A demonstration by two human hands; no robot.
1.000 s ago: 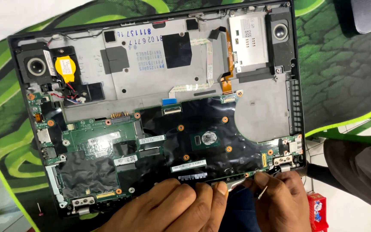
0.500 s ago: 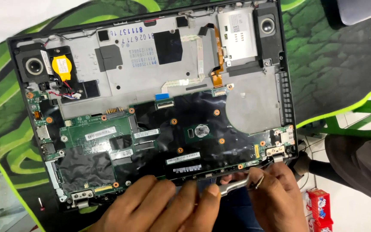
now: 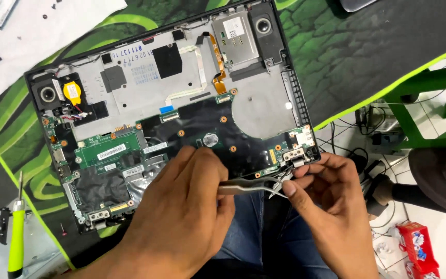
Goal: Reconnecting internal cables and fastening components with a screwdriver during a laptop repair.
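Note:
An opened laptop base (image 3: 264, 108) lies on a green and black mat, its motherboard (image 3: 130, 155) and yellow coin cell (image 3: 72, 92) exposed. My left hand (image 3: 181, 206) rests over the board's near edge and grips metal tweezers (image 3: 251, 187) that point right. My right hand (image 3: 326, 201) pinches thin cables (image 3: 285, 175) at the tweezer tips, just below the laptop's right hinge corner (image 3: 298, 155).
A yellow-green screwdriver (image 3: 16, 232) lies at the mat's left edge. White paper (image 3: 42, 31) with small screws and a card tray sits at the top left. Another person's dark sleeve (image 3: 440, 181) is at the right, red packets (image 3: 414, 248) on the floor.
The view has tilted and shifted. My left hand has moved up over the board and now holds the tweezers; my right hand pinches the cables near the hinge corner.

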